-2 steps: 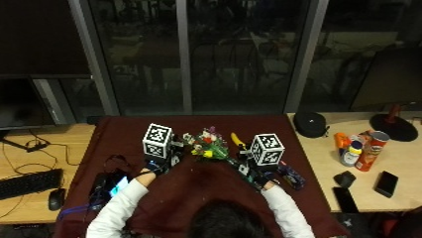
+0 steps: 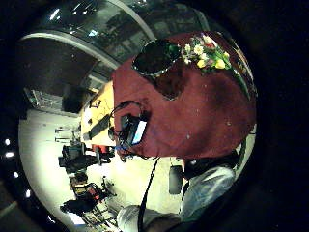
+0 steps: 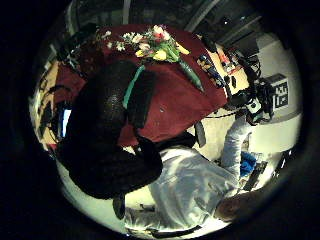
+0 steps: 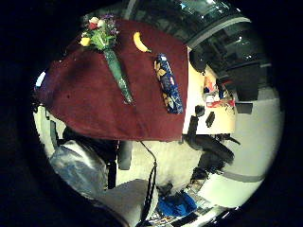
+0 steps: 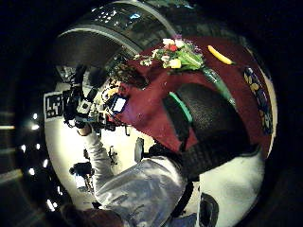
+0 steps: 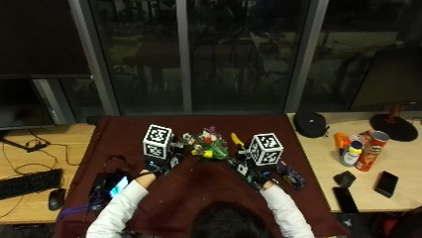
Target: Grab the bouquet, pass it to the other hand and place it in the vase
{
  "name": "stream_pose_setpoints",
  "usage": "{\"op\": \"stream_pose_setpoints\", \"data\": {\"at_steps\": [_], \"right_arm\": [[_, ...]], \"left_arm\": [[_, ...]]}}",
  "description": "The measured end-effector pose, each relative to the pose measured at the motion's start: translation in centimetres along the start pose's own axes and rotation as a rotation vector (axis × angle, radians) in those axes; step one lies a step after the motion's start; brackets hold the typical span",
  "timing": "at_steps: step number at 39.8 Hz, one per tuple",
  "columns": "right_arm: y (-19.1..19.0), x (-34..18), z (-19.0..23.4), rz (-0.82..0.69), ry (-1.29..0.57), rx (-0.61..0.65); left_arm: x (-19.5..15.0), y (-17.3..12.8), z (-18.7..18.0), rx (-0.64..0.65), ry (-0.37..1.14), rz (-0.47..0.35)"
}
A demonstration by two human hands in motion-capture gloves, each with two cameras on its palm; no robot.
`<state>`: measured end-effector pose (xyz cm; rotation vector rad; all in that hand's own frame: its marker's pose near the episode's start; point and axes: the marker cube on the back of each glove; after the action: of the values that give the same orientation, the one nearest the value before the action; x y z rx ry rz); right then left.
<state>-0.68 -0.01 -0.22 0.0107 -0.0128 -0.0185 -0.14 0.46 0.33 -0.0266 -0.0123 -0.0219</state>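
Nothing moved, bouquet [image 6: 210, 144] on maroon tablecloth [image 6: 191, 198], dark windows [image 6: 244, 54] behind, each hand's grip unclear.

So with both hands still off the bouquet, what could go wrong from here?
1. The banana lies close beside the bouquet on the dark red cloth; a reach by the right hand may knock it.
2. The dark vase stands right by the flower heads, so the left hand could bump or tip it.
3. The long wrapped stem may swing during the handover and catch the vase rim.
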Motion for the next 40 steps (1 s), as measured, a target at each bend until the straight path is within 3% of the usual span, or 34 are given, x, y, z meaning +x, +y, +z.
{"op": "stream_pose_setpoints", "data": {"at_steps": [12, 24, 32, 40], "right_arm": [[-1.7, -0.9, 0.3, -0.037, -0.063, -0.019], [-1.9, -0.6, -0.8, 0.040, 0.011, -0.135], [-2.7, 0.3, -2.0, 0.133, -0.015, -0.172], [-6.0, 3.5, -2.2, 0.318, -0.066, -0.176]], "left_arm": [[-0.2, 0.5, 0.9, -0.023, 0.014, -0.017], [0.4, -1.3, 1.7, 0.009, 0.232, 0.032], [1.7, -0.7, 1.3, 0.060, 0.259, 0.069], [4.1, 1.6, 0.4, 0.167, 0.326, 0.165]]}}
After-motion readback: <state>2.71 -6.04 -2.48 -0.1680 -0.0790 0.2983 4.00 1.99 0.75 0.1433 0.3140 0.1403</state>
